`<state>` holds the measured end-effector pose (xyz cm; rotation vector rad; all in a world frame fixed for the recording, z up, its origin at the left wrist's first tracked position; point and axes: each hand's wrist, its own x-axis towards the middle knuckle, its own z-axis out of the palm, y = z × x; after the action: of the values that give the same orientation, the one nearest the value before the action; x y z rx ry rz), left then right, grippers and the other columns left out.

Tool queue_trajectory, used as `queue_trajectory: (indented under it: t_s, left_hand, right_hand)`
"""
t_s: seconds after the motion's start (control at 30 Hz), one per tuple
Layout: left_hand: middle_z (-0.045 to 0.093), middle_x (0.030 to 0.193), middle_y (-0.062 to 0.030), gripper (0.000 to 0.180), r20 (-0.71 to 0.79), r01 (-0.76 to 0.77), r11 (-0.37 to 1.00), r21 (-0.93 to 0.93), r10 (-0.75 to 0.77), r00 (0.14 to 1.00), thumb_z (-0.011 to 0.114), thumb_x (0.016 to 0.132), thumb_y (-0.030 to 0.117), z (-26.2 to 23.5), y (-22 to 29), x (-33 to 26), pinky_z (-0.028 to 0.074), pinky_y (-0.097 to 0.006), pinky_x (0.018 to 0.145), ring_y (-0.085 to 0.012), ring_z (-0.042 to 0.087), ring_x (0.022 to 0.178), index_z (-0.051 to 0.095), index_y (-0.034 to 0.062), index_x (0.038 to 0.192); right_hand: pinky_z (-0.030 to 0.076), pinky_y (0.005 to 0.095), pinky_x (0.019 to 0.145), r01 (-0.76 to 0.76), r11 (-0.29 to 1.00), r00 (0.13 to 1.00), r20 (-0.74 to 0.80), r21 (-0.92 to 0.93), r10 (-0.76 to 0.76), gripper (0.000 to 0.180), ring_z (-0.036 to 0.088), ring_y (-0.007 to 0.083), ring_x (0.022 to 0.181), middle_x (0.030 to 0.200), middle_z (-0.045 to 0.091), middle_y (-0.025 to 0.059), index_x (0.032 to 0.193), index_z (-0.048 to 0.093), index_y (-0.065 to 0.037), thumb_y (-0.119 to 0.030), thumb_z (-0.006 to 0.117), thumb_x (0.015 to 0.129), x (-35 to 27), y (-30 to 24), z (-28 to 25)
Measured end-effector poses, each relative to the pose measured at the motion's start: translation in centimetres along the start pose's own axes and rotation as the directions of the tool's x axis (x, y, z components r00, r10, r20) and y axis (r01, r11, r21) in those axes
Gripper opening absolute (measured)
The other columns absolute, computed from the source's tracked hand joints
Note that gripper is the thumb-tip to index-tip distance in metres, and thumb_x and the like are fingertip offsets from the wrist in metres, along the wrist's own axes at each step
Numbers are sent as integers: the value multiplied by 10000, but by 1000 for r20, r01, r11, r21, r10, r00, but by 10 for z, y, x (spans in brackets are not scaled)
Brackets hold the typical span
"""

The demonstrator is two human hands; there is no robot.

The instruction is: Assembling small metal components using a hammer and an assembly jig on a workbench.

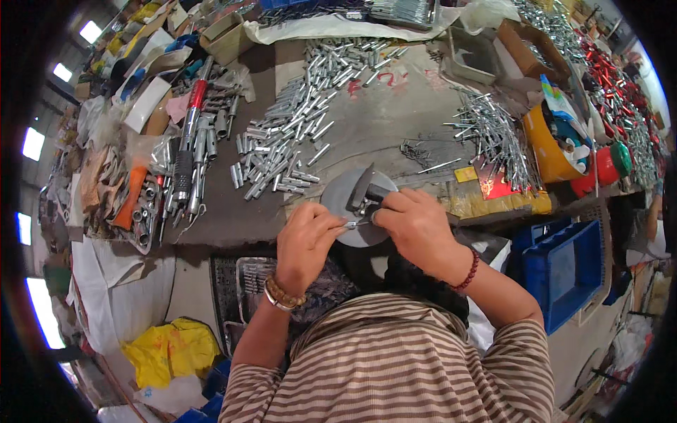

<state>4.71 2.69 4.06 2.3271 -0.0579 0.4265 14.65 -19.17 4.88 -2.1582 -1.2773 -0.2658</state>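
My left hand pinches a small silver metal tube between thumb and fingertips, over a round grey metal disc. Close by on the right, my right hand has its fingers closed in a pinch; what is between the fingertips is hidden. A hammer with a dark head and black handle is over the disc. Its handle runs up to the right hand's fingers, and I cannot tell whether they grip it. Small metal bits show below the hammer head.
Beyond the disc lie a heap of silver tubes and, at right, a pile of thin metal rods. A yellow tub stands by the rods. Tools, including a red-and-black one, crowd the left. Blue crates are below the right edge.
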Motion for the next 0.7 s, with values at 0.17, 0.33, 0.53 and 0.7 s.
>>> queue_trajectory:
  t_s: [0.17,0.33,0.53,0.7]
  left_hand:
    - [620,918,-100,139,15,4,1000,23,-4,1000,773,840,25,0,1,-2,507,-357,775,-263,629,865,770,37,978]
    - [609,913,-96,139,-12,13,1000,21,-13,1000,770,844,-3,0,2,-5,506,-348,758,-256,628,844,767,35,978]
    - [610,911,-88,144,-26,25,1000,0,-25,999,785,841,-7,2,1,-5,507,-342,734,-242,632,823,769,44,974]
    - [617,924,-90,137,-11,45,999,-1,-45,999,789,842,5,0,2,-7,514,-345,745,-250,645,849,769,42,973]
  right_hand:
    - [511,434,755,-12,1000,996,-86,-28,9,158,637,299,869,907,611,73,878,691,-105,-44,721,735,-1,5,-7]
    - [538,468,727,-421,905,878,-280,-67,388,120,656,363,872,913,621,118,890,666,-49,-72,752,809,-1,54,-29]
    - [551,465,753,-397,889,913,-201,-229,356,123,667,357,876,896,636,127,855,691,-43,-102,787,807,10,84,-39]
    - [560,474,782,-341,896,940,-83,-286,331,128,679,355,893,896,653,125,841,712,-53,-139,797,799,18,97,-33]
